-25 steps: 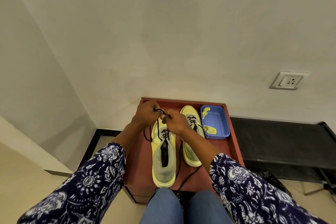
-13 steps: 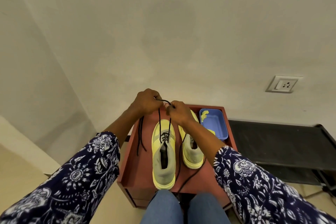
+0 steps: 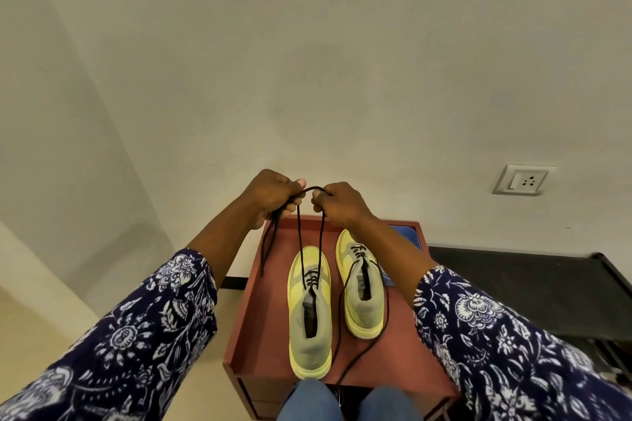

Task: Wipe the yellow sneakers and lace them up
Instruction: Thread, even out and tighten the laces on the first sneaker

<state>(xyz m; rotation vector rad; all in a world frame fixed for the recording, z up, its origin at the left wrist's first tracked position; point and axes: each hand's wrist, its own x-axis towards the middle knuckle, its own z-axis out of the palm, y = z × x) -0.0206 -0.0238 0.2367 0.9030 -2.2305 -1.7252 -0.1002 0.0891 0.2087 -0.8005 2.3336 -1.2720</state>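
Both hands, left hand (image 3: pixel 270 195) and right hand (image 3: pixel 337 203), pinch the black lace (image 3: pixel 300 232) (pulled tight) above the left shoe (image 3: pixel 309 311); pulling harder could tip it.

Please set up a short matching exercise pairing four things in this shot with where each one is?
Things:
1. lace
2. left sneaker
3. socket
4. blue tray

Places:
A. on the wall, at right
B. mostly hidden behind the right forearm
C. stretched up from a shoe to both hands
D. on the red stool, nearer the knees

Pairs: 1-C, 2-D, 3-A, 4-B. The left hand and right hand each grip the lace above the stool.
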